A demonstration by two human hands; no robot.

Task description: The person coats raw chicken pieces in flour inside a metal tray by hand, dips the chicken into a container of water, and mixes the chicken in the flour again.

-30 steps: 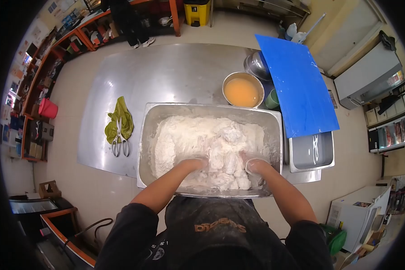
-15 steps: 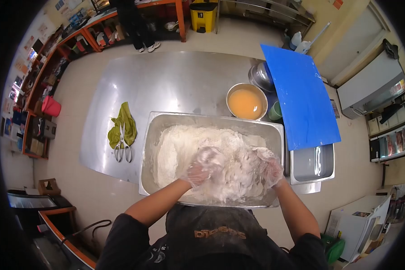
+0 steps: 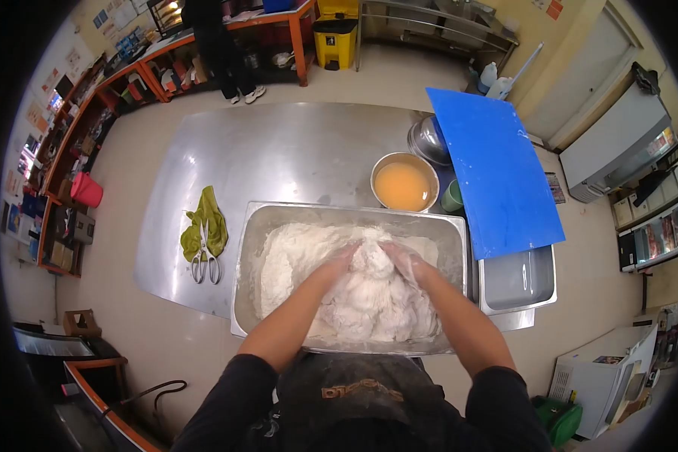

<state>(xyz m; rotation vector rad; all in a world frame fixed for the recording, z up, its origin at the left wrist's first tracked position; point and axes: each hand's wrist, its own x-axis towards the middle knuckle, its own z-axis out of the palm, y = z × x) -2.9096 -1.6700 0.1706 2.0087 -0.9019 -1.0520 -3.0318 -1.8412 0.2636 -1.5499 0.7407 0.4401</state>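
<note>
A deep steel pan [image 3: 242, 271] holds white flour [image 3: 279, 260] and a heap of lumpy, flour-coated pieces [image 3: 373, 301]; their kind is hidden under the coating. My left hand [image 3: 342, 260], in a clear plastic glove, is at the far middle of the pan. My right hand [image 3: 405, 264], gloved too, faces it from the right. Between them the two hands cup a white floured clump, fingers curled around its sides and partly buried. Beyond the pan's far rim stands a steel bowl [image 3: 377, 167] of cloudy orange liquid.
Steel scissors [image 3: 204, 260] lie on a green cloth [image 3: 216, 226] left of the pan. To the right, a blue board [image 3: 497, 173] leans over a second steel pan [image 3: 518, 305] and a green cup [image 3: 453, 197]. An upturned metal bowl [image 3: 428, 139] sits behind. Across the room stands a person [image 3: 222, 56].
My hands have come together and moved to the far middle of the pan, the right hand leftward from the right side. They now cup a floured clump. The view has shifted slightly.
</note>
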